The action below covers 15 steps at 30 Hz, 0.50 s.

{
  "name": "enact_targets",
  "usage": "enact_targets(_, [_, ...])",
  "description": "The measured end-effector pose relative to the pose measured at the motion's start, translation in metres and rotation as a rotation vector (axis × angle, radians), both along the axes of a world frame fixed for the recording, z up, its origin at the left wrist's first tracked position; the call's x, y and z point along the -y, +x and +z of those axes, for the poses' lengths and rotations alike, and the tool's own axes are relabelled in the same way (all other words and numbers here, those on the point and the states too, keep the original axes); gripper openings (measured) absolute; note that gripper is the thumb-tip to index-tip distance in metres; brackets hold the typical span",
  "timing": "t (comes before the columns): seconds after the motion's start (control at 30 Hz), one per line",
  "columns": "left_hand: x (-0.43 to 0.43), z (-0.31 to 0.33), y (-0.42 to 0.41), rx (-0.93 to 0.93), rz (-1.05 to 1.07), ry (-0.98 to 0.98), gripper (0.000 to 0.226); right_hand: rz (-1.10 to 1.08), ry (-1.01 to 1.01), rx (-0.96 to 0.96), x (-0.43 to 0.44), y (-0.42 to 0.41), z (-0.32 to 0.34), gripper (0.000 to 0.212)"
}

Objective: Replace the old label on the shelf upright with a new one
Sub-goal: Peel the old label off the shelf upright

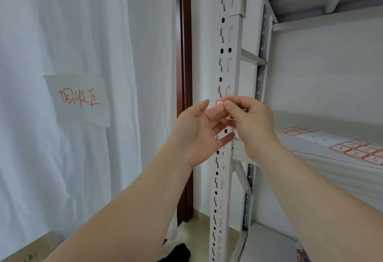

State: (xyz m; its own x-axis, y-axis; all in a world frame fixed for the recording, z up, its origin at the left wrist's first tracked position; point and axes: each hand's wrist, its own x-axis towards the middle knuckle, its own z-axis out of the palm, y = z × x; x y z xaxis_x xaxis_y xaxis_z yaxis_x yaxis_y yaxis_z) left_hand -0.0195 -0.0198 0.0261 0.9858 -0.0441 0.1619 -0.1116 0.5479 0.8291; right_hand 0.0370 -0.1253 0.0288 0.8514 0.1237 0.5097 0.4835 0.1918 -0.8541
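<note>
A white slotted shelf upright [227, 39] runs top to bottom through the middle of the view. A small red-bordered white label [219, 102] shows at the upright, just above my fingers. My right hand [248, 120] pinches that label between thumb and forefinger. My left hand [199, 129] is open, palm facing right, its fingers spread beside the upright and touching my right hand's fingers. Whether the label is stuck to the metal or lifted off is hidden by my fingers.
Sheets of red-bordered labels [358, 150] lie on the white shelf board [323, 159] at the right. A paper note with red writing [79, 100] hangs on the white curtain at the left. A brown door frame [184, 54] stands behind the upright. A cardboard box [31, 250] sits bottom left.
</note>
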Motion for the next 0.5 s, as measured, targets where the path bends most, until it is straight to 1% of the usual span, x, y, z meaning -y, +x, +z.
enact_targets(0.13, [-0.007, 0.004, -0.014, -0.02, -0.067, -0.042, 0.056, -0.079, -0.041, 0.046, 0.004, -0.006, 0.0, 0.009])
enact_targets(0.23, [-0.005, 0.007, -0.017, -0.025, -0.041, -0.007, 0.054, -0.09, -0.046, 0.07, 0.008, -0.01, 0.004, 0.009])
enact_targets(0.3, [-0.004, 0.009, -0.016, -0.035, 0.013, 0.059, 0.049, -0.094, -0.047, 0.079, 0.011, -0.011, 0.007, 0.008])
enact_targets(0.37, [-0.005, 0.01, -0.014, -0.052, 0.094, 0.149, 0.04, -0.103, -0.045, 0.072, 0.014, -0.009, 0.007, 0.013])
enact_targets(0.43, [-0.005, 0.011, -0.01, -0.054, 0.211, 0.228, 0.029, -0.113, -0.03, 0.05, 0.015, -0.005, 0.005, 0.017])
enact_targets(0.5, [-0.006, 0.012, -0.005, -0.047, 0.351, 0.297, 0.023, -0.144, -0.029, 0.036, 0.014, 0.0, 0.003, 0.018])
